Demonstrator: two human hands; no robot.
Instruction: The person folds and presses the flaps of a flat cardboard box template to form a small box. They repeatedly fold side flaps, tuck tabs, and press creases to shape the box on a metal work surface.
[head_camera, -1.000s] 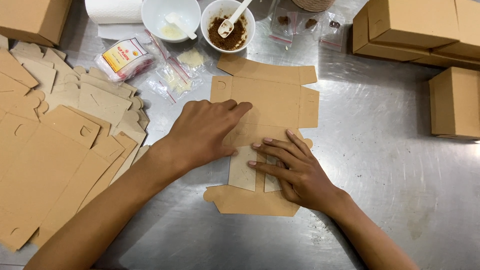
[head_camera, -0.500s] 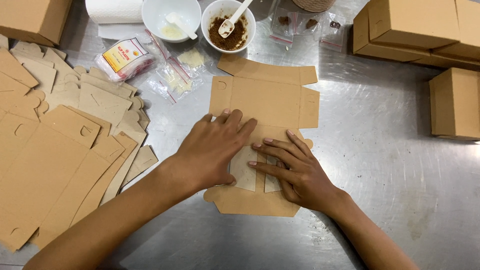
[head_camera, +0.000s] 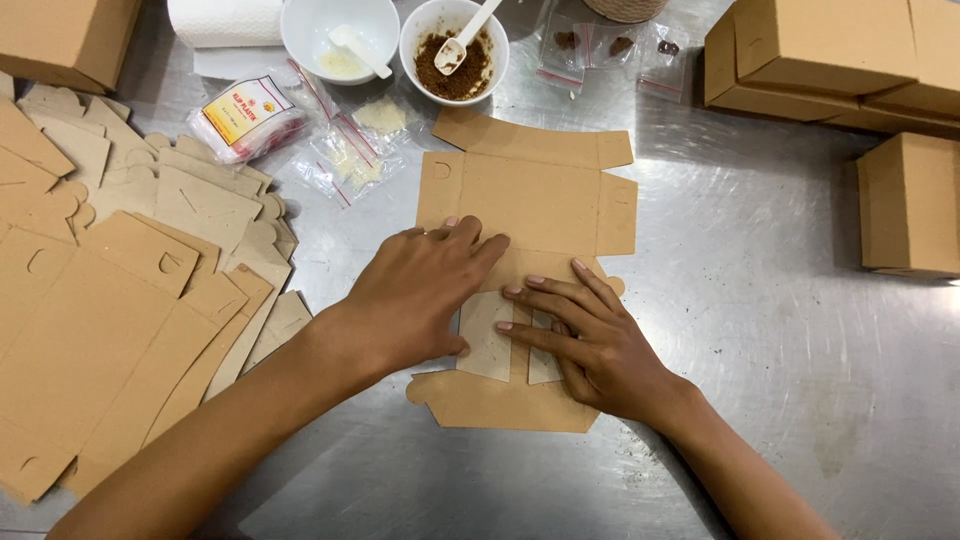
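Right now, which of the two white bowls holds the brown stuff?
The right-hand bowl, with brown powder and a white spoon; the left bowl holds only a pale residue.

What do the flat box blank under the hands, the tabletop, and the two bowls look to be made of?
Box blank: brown cardboard, matte, with cut flaps and crease lines; both hands, left and right, press it flat.
Tabletop: probably stainless steel, grey with swirling scratches and soft glare.
Bowls, one with pale contents and one with brown powder: white and glossy, ceramic or plastic; I cannot tell which.
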